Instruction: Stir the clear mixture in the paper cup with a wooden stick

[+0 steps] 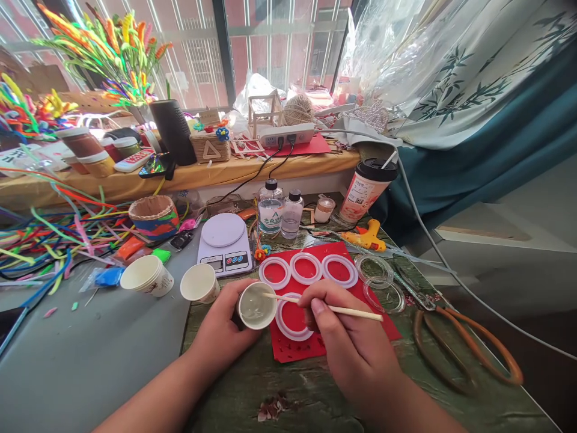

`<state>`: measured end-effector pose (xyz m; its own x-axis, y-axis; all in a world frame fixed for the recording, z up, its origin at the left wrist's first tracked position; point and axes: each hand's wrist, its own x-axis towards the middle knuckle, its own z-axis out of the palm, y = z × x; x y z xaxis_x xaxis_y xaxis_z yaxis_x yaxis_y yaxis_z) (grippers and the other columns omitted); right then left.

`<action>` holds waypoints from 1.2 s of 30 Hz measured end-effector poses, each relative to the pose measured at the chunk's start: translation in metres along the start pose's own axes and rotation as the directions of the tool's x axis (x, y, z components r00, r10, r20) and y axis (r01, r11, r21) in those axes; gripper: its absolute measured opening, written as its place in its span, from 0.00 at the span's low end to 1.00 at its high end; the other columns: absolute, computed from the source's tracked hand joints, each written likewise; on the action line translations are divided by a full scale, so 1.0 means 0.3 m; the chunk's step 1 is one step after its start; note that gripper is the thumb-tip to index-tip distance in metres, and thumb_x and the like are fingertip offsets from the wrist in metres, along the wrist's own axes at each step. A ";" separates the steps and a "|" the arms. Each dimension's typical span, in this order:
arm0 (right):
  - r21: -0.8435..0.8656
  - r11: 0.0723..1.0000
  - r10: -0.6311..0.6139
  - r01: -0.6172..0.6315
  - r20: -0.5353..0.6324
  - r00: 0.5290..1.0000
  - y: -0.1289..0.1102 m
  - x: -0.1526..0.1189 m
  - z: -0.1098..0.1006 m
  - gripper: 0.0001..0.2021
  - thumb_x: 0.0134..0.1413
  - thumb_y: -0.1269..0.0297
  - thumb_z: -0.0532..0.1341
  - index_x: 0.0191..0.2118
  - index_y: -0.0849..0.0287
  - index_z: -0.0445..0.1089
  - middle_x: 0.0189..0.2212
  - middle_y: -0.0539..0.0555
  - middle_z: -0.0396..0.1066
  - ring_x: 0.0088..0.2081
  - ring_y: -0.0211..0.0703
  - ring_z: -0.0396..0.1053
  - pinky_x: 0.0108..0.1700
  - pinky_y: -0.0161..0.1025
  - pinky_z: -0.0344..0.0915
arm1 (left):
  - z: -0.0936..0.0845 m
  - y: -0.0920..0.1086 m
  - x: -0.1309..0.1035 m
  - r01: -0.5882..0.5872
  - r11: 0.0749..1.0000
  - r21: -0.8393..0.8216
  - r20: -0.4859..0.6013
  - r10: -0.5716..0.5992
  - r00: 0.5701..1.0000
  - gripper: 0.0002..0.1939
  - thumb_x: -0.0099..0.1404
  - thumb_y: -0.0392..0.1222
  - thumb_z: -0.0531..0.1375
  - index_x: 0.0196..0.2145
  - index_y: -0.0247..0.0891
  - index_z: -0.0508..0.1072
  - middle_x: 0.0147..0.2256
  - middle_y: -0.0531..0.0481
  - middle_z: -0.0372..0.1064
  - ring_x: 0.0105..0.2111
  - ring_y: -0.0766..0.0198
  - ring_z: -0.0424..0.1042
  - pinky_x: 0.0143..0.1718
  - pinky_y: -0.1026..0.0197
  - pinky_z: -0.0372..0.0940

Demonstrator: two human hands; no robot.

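My left hand is wrapped round a paper cup with a clear liquid inside, its mouth tipped toward me. Between the thumb and fingers of my right hand is a thin wooden stick, whose far tip dips into that cup. Behind and below my right hand lies a red sheet carrying several white ring moulds; one ring mould sits just beside the cup, partly hidden by my fingers. Clear rings lie at the sheet's right edge.
A kitchen scale, a paper cup and stacked cups stand left. Two bottles are behind the moulds. Right are scissors, a yellow glue gun and a tall drink cup. Dried petals lie in front.
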<state>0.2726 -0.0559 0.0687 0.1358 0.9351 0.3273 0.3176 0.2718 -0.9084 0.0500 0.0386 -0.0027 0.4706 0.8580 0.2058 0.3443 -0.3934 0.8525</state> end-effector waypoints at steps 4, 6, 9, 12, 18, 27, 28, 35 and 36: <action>0.016 1.000 0.012 -0.013 0.042 0.999 0.004 -0.002 0.003 0.14 0.75 0.68 0.55 0.37 0.54 0.73 0.25 0.47 0.69 0.26 0.40 0.66 0.28 0.36 0.63 | 0.001 -0.003 -0.002 0.025 1.000 -0.009 0.014 -0.025 1.000 0.27 0.64 0.41 0.73 0.61 0.46 0.78 0.58 0.42 0.83 0.56 0.45 0.84 0.60 0.41 0.79; 0.019 0.999 0.029 -0.029 -0.002 1.000 0.005 -0.003 0.005 0.13 0.77 0.66 0.55 0.38 0.54 0.74 0.26 0.48 0.70 0.27 0.41 0.67 0.29 0.37 0.63 | 0.001 -0.006 -0.003 0.029 1.000 -0.008 0.019 -0.028 0.999 0.28 0.64 0.41 0.73 0.61 0.46 0.78 0.58 0.42 0.83 0.57 0.45 0.83 0.62 0.41 0.78; 0.082 0.995 0.059 -0.061 0.031 0.998 0.006 -0.004 0.003 0.15 0.78 0.64 0.55 0.38 0.54 0.74 0.27 0.48 0.71 0.27 0.42 0.67 0.28 0.37 0.64 | 0.002 -0.008 -0.002 0.027 1.000 -0.010 0.019 -0.027 0.999 0.27 0.64 0.41 0.72 0.61 0.45 0.79 0.58 0.41 0.83 0.57 0.45 0.83 0.62 0.41 0.78; 0.068 0.996 0.055 -0.053 -0.018 0.998 0.009 -0.007 -0.004 0.14 0.78 0.65 0.55 0.37 0.53 0.74 0.25 0.48 0.68 0.27 0.42 0.64 0.29 0.37 0.62 | 0.004 -0.005 -0.001 0.030 0.999 -0.011 0.018 -0.030 0.999 0.27 0.65 0.42 0.72 0.61 0.46 0.78 0.58 0.42 0.83 0.57 0.45 0.83 0.62 0.41 0.78; 0.106 0.994 0.028 -0.027 -0.010 1.000 0.019 -0.012 -0.003 0.15 0.78 0.66 0.54 0.37 0.54 0.73 0.26 0.47 0.66 0.26 0.41 0.62 0.27 0.37 0.60 | 0.004 -0.004 0.000 0.036 0.999 -0.021 -0.028 -0.036 0.999 0.26 0.66 0.44 0.72 0.60 0.46 0.77 0.57 0.42 0.83 0.55 0.45 0.84 0.59 0.43 0.80; 0.029 0.996 -0.088 0.087 0.032 0.996 -0.007 -0.011 0.000 0.12 0.77 0.69 0.56 0.41 0.54 0.75 0.28 0.49 0.74 0.27 0.41 0.71 0.31 0.37 0.68 | 0.006 -0.011 -0.002 0.070 0.997 -0.023 0.001 -0.070 0.998 0.26 0.65 0.42 0.72 0.60 0.44 0.77 0.58 0.40 0.82 0.57 0.44 0.83 0.61 0.40 0.78; 0.023 0.996 -0.081 0.082 -0.013 0.997 -0.004 -0.013 -0.001 0.11 0.77 0.69 0.57 0.43 0.54 0.76 0.28 0.49 0.73 0.27 0.41 0.70 0.30 0.37 0.68 | 0.006 -0.010 -0.002 0.073 0.997 -0.019 0.002 -0.073 0.997 0.27 0.65 0.42 0.72 0.60 0.44 0.77 0.59 0.40 0.82 0.57 0.43 0.83 0.62 0.40 0.77; 0.040 0.999 -0.031 0.032 -0.027 0.999 0.015 -0.030 0.008 0.10 0.82 0.65 0.57 0.47 0.51 0.75 0.33 0.49 0.76 0.32 0.42 0.74 0.34 0.36 0.71 | 0.006 0.004 -0.001 0.106 0.993 -0.043 0.028 -0.105 0.994 0.27 0.64 0.43 0.72 0.61 0.46 0.78 0.59 0.42 0.82 0.58 0.43 0.83 0.62 0.41 0.78; 0.053 0.997 -0.051 0.051 0.015 0.999 0.014 -0.032 0.010 0.10 0.83 0.64 0.56 0.47 0.51 0.75 0.32 0.49 0.76 0.32 0.42 0.74 0.34 0.36 0.71 | 0.006 0.004 -0.001 0.100 0.994 -0.046 0.026 -0.099 0.995 0.27 0.64 0.42 0.72 0.60 0.46 0.78 0.59 0.42 0.82 0.58 0.43 0.83 0.62 0.41 0.78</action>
<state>0.2699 -0.0631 0.0610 0.1050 0.9233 0.3696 0.2735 0.3305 -0.9033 0.0516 0.0373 -0.0028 0.4558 0.8835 0.1081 0.3514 -0.2902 0.8901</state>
